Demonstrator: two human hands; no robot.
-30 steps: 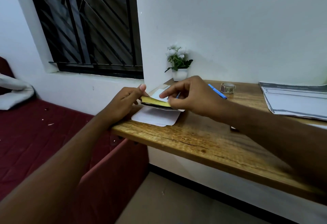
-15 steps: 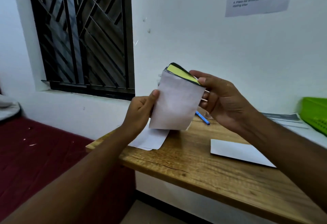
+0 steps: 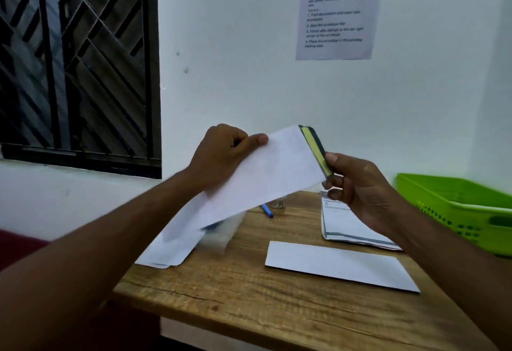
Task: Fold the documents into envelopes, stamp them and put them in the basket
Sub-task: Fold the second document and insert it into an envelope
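Long white paper envelope (image 3: 266,176) hides half the blue pen (image 3: 267,211); left hand (image 3: 223,155) pinches its corner, right hand (image 3: 360,188) grips yellow-black pad (image 3: 315,151). Envelope now swung lengthwise, earlier upright.

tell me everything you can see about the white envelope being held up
The held envelope is a long white paper rectangle, plain on the side shown. It is in the air above the wooden table, tilted with its right end higher. The left hand pinches its upper left part, thumb on the near face; the right hand holds a yellow, dark-edged pad against its right end.
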